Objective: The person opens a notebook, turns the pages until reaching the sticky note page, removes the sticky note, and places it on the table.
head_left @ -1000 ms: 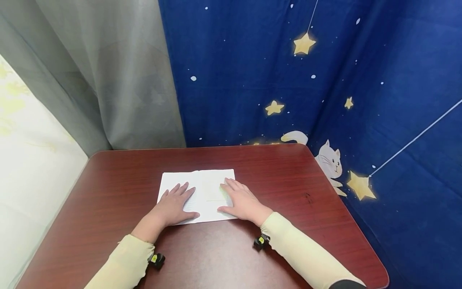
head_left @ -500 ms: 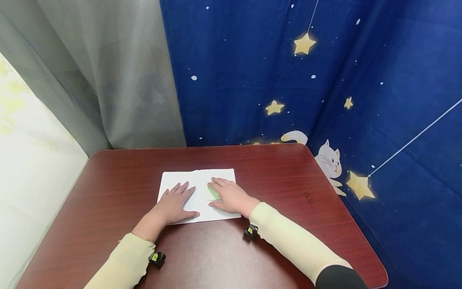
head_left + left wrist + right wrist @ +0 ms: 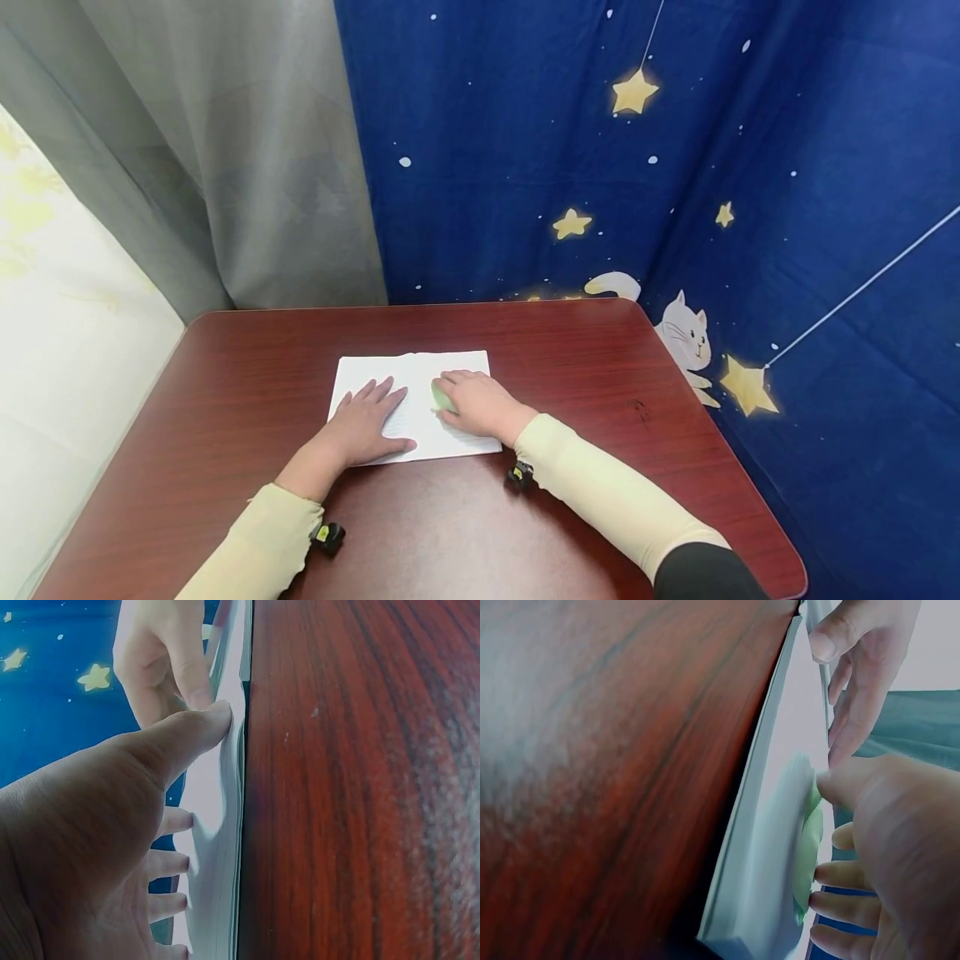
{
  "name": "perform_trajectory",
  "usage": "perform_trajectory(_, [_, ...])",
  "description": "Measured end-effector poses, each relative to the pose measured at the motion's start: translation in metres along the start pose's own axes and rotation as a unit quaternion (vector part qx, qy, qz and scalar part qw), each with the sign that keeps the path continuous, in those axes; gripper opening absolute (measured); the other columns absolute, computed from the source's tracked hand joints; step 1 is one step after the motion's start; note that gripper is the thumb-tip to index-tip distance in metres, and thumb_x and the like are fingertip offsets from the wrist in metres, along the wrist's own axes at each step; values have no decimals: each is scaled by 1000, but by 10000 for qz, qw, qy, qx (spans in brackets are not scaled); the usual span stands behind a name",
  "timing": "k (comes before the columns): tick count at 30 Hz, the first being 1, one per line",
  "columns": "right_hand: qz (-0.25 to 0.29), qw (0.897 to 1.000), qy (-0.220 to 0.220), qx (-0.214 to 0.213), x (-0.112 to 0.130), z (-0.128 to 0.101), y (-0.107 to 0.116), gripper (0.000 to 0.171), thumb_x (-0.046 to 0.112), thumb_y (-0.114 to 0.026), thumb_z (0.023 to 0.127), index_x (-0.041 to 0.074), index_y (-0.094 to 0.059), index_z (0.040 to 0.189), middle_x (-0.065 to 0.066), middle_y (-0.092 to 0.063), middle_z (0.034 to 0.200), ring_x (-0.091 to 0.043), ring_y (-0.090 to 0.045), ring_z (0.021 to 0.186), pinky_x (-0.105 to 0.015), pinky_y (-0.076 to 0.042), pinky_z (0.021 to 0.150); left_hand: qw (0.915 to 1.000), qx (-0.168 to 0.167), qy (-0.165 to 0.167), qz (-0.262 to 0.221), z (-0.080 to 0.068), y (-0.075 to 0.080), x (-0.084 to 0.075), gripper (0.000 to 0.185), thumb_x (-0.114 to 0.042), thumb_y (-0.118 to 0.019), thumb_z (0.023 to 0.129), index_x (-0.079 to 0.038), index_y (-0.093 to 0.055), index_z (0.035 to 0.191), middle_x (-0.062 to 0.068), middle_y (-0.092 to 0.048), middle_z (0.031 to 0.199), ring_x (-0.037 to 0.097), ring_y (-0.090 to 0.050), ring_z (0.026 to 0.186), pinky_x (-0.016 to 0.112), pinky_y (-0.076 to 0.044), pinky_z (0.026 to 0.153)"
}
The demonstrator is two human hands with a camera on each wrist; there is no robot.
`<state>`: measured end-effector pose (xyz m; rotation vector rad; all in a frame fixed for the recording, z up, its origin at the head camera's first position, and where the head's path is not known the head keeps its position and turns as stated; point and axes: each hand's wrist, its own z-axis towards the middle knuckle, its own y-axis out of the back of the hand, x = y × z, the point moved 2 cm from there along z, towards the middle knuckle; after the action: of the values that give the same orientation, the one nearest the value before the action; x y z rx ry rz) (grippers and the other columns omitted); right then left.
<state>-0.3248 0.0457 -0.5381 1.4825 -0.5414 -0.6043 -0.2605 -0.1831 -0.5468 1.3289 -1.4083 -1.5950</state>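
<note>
An open notebook [image 3: 423, 437] with white lined pages lies on the table. My left hand [image 3: 360, 429] rests on its left page, fingers spread and thumb near the front edge. My right hand [image 3: 483, 407] is over the right page. Its thumb and fingers close around a thin light-green piece [image 3: 444, 396], partly hidden under the hand. In the right wrist view that green piece [image 3: 808, 859] bulges up from the page, with the thumb [image 3: 840, 784] at one end and fingertips along its side. The left wrist view shows my left thumb [image 3: 202, 727] above the page edge.
The dark red wooden table [image 3: 570, 358] extends around the notebook on all sides. Behind it hang a grey curtain [image 3: 277, 167] and a blue curtain [image 3: 510, 125] printed with stars and a cat. A white patterned surface [image 3: 67, 333] is at the left.
My right hand has slid left across the right page, and its thumb and fingers have drawn together around the green piece. The left hand has stayed in place.
</note>
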Motion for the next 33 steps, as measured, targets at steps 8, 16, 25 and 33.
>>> perform_trajectory(8, [-144,9996,227,-43,4,5,-2,40,18,-63,108,15,-68,148,-10,-65,155,-25,-60,146,-42,-47,121,10000,-24,-18,5,1,-3,2,99,-66,-80,92,-8,-49,166,25,-37,174,54,-33,159,78,-29,122])
perform_trajectory(16, [545,9982,130,-230,-6,3,0,38,11,-53,116,13,-69,150,-7,-68,152,-23,-64,141,-40,-51,117,10000,-16,-25,-15,1,-2,2,100,-66,-80,91,-8,-49,166,26,-37,174,54,-32,160,79,-28,122])
perform_trajectory(25, [5004,8447,-1636,-970,-60,3,-5,32,11,-53,116,-1,-73,138,-19,-77,130,-26,-72,118,-46,-56,109,9999,28,-6,-110,4,-4,4,101,-66,-79,92,-9,-46,168,24,-34,176,53,-28,162,79,-24,124])
perform_trajectory(33, [6443,6766,-2602,-2437,-120,-19,0,33,11,-54,115,-9,-68,138,-21,-76,125,-21,-71,107,-45,-59,104,9998,-12,-18,-189,2,-4,4,100,-66,-79,92,-8,-47,168,25,-34,176,54,-28,162,79,-23,124])
